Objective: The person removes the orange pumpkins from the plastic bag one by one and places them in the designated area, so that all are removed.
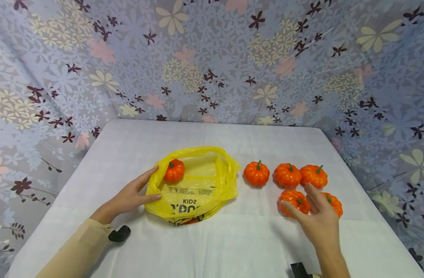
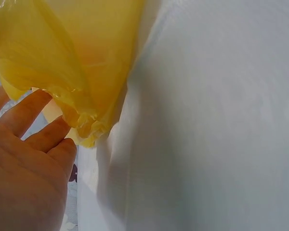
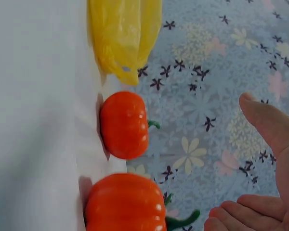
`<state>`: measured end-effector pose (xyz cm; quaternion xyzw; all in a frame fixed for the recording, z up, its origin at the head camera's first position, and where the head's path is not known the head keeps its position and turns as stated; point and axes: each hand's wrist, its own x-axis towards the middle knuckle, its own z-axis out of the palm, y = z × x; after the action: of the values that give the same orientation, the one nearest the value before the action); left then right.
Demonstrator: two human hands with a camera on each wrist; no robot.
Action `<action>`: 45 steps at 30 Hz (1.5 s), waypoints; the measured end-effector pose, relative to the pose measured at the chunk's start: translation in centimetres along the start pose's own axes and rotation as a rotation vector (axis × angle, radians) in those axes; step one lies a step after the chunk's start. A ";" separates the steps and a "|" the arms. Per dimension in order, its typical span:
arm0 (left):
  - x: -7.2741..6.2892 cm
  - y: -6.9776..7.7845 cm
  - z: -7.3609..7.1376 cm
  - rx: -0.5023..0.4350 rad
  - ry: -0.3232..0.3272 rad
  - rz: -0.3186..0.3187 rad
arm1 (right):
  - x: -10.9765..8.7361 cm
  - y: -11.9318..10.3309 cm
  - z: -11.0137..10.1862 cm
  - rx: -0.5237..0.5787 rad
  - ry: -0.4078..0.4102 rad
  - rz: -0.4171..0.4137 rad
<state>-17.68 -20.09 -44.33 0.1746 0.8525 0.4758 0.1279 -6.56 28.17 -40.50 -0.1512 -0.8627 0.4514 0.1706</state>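
A yellow plastic bag lies on the table with its mouth facing up, and one small orange pumpkin is inside it at the left. My left hand touches the bag's left side, thumb and fingers spread apart; in the left wrist view its fingertips meet the bag's crumpled edge. At the right, my right hand hovers over a front pumpkin, which it partly hides. Its thumb and fingers are spread, with nothing held. Another pumpkin shows just beyond the thumb.
Behind these stand a pumpkin and one beside it. A separate pumpkin sits between them and the bag. White cloth covers the table. Flower-patterned fabric hangs behind and at both sides.
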 end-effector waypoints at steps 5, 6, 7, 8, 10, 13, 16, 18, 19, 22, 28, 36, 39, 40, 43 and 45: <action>-0.1 -0.1 0.1 -0.023 -0.002 -0.016 | -0.1 -0.6 0.9 -0.017 -0.054 -0.035; -0.1 -0.1 0.1 -0.024 -0.002 -0.020 | -0.1 -0.7 1.0 -0.014 -0.062 -0.046; -0.1 -0.1 0.1 -0.023 -0.002 -0.023 | -0.2 -0.8 1.2 -0.012 -0.066 -0.056; -0.1 -0.1 0.1 -0.024 -0.002 -0.026 | -0.2 -0.9 1.4 -0.009 -0.069 -0.068; 0.0 -0.2 0.1 -0.017 -0.003 -0.032 | -0.2 -1.1 1.6 -0.003 -0.075 -0.082; 0.0 -0.2 0.1 -0.015 -0.002 -0.037 | -0.2 -1.4 1.8 -0.012 -0.065 -0.087; 0.0 -0.1 0.1 -0.017 -0.004 -0.039 | -0.2 -1.6 2.0 -0.023 -0.066 -0.083; 0.0 0.0 0.0 -0.019 -0.004 -0.038 | -0.2 -1.7 2.1 -0.027 -0.079 -0.075; 0.0 0.0 0.0 -0.019 -0.004 -0.037 | -0.2 -1.8 2.2 -0.025 -0.089 -0.071; 0.0 0.1 0.0 -0.021 -0.005 -0.034 | -0.2 -2.0 2.7 -0.030 -0.117 -0.074; -0.1 0.2 0.0 -0.013 -0.002 -0.029 | 0.0 -2.5 3.9 0.023 -0.154 -0.158; -0.1 0.1 0.0 -0.010 -0.002 -0.017 | 0.3 -3.7 6.1 0.074 -0.230 -0.214; -0.1 0.0 -0.1 -0.008 -0.003 -0.013 | 0.2 -4.3 6.9 0.101 -0.259 -0.232; -0.1 0.0 -0.1 -0.008 -0.004 -0.013 | 0.2 -4.5 7.2 0.107 -0.270 -0.235; -0.1 -0.1 -0.2 -0.004 -0.005 -0.014 | 0.3 -5.1 8.0 0.128 -0.309 -0.238; -0.1 -0.1 -0.2 -0.003 -0.004 -0.013 | 0.3 -5.6 8.6 0.135 -0.334 -0.246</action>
<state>-17.67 -20.34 -44.28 0.1698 0.8527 0.4758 0.1330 -11.12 18.97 -40.44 0.0437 -0.8587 0.5029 0.0887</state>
